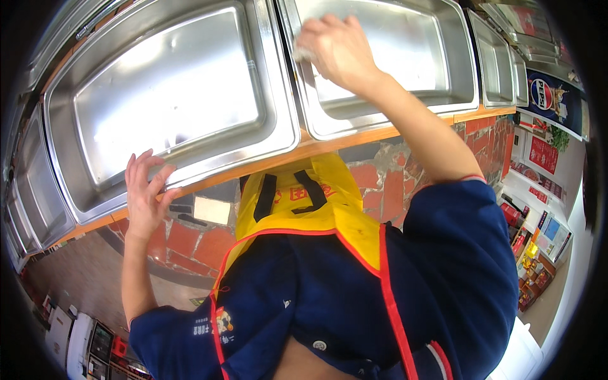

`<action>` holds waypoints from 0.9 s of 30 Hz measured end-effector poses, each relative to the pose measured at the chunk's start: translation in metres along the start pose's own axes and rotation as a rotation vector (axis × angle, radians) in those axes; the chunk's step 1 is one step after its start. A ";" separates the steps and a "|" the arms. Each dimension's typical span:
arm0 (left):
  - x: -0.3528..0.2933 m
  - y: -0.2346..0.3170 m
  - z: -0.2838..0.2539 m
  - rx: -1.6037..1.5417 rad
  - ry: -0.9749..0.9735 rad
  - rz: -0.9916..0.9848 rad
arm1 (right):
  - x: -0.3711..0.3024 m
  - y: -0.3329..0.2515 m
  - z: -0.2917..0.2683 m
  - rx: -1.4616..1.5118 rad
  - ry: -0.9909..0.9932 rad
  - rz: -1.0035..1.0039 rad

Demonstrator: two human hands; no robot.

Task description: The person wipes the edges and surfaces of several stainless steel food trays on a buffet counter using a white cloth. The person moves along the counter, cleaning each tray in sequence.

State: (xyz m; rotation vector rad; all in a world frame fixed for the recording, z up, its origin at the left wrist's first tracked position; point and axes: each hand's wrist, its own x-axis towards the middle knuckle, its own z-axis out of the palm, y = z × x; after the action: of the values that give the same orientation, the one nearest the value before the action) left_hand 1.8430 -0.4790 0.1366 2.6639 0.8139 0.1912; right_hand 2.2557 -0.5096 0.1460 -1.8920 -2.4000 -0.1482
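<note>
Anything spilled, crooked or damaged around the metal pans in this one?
Nothing looks spilled or knocked crooked. The only slight oddity is a few small marks on the bottom of the large pan at the left hand, against otherwise shiny metal; I can't tell whether they're dirt, dents or reflections.

Beyond the right end of the wooden counter (481, 114), a dark blue panel (560, 106) bears a round emblem (541, 94). Near it are a green plant (558, 137) and a red poster (543, 156)
</note>
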 end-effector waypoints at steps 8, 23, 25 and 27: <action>0.001 0.002 -0.001 -0.020 -0.013 -0.027 | 0.007 0.002 -0.002 -0.033 0.058 -0.027; 0.000 -0.004 -0.002 -0.031 -0.021 0.019 | 0.094 0.023 0.007 0.149 -0.062 -0.085; 0.001 -0.003 0.000 -0.022 -0.013 0.034 | 0.054 0.002 0.009 0.128 -0.034 -0.135; -0.001 -0.006 0.003 -0.003 -0.008 0.042 | 0.020 -0.019 0.003 0.123 -0.045 -0.175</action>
State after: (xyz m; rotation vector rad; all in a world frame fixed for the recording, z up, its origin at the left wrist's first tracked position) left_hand 1.8402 -0.4757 0.1317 2.6787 0.7543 0.1915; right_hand 2.2329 -0.4941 0.1446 -1.6504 -2.5383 0.0304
